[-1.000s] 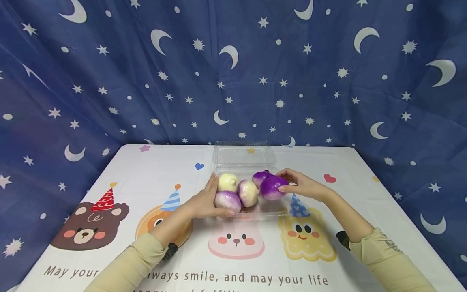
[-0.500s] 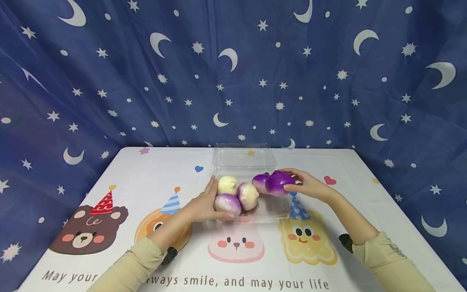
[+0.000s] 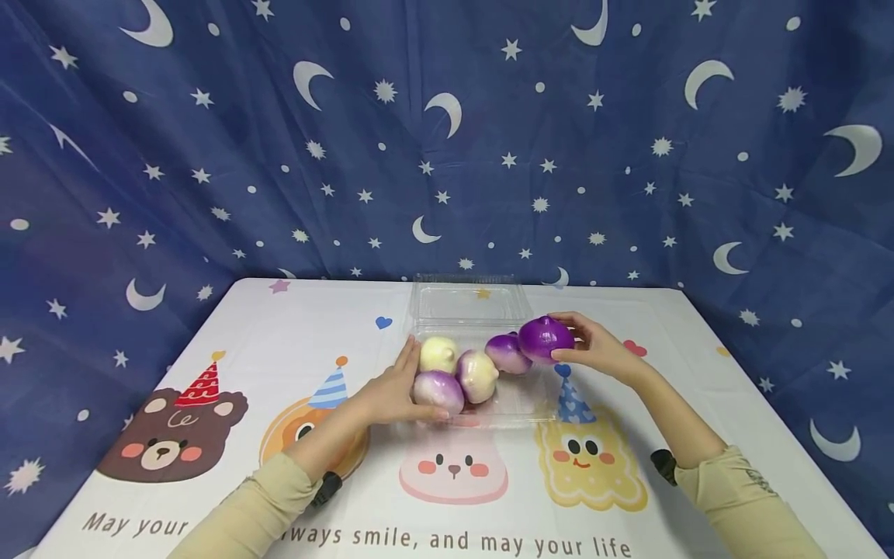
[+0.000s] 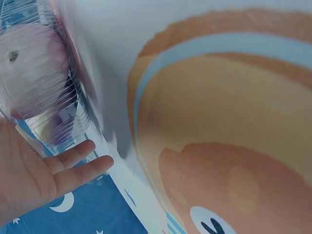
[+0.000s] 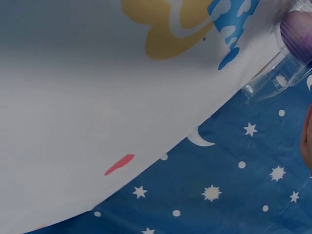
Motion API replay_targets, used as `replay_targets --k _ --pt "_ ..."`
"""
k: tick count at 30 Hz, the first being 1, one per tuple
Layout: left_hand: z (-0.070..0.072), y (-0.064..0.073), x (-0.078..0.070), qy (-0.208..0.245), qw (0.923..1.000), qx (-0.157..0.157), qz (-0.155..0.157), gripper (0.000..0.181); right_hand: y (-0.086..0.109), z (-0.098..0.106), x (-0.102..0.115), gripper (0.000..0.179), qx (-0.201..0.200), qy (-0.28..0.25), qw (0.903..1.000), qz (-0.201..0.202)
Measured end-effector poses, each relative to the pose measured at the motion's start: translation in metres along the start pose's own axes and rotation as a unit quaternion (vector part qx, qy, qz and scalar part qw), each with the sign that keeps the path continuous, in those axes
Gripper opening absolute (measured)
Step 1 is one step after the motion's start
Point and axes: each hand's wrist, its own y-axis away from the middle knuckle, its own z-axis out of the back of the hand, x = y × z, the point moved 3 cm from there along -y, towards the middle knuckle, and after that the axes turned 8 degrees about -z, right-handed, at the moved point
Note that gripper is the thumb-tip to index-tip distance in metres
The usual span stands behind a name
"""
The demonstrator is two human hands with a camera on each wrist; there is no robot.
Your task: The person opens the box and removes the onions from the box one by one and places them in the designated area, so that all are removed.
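Observation:
My right hand grips a deep purple toy onion, fingers behind it and thumb on its near side. This onion is raised at the right rear of a clear plastic box. Inside the box sit a purple onion, a pale yellow one, a cream and purple one and a white and purple one. My left hand rests against the box's left side, fingers straight and thumb along the front. In the left wrist view two fingers extend beside the box wall.
The box's hinged clear lid lies folded back toward the rear. A white printed tablecloth with cartoon faces covers the table. Behind the table's back edge hangs a dark blue curtain with moons and stars.
The right hand has lifted the deep purple onion up and to the right, away from the other onions, uncovering more of the purple one behind. The left hand stays at the box's side.

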Motion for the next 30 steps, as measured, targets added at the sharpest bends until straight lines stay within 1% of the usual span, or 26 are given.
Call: replay_targets --k 5,11,16,20,25,30 --pt "0.0 0.001 0.0 0.002 1.0 0.0 -0.002 0.125 -0.002 0.004 -0.004 0.064 -0.02 -0.01 0.9997 0.005" --pt "0.0 0.003 0.0 0.006 1.0 0.002 0.007 0.126 -0.004 0.008 -0.007 0.075 -0.028 -0.026 0.9993 0.004" --pt "0.002 0.003 -0.001 0.01 0.9999 0.003 0.006 0.124 -0.008 0.012 -0.013 0.083 -0.039 -0.002 0.9991 -0.014" --pt "0.001 0.002 -0.001 0.01 0.9999 0.0 0.003 0.123 -0.013 0.014 -0.018 0.086 -0.045 0.009 0.9988 -0.019" --pt "0.0 0.002 0.001 0.006 1.0 -0.002 0.006 0.124 -0.019 0.015 -0.024 0.084 -0.063 0.016 0.9976 -0.021" --pt "0.0 0.001 0.001 0.006 1.0 -0.004 0.004 0.124 -0.025 0.018 -0.033 0.083 -0.078 0.029 0.996 -0.034"
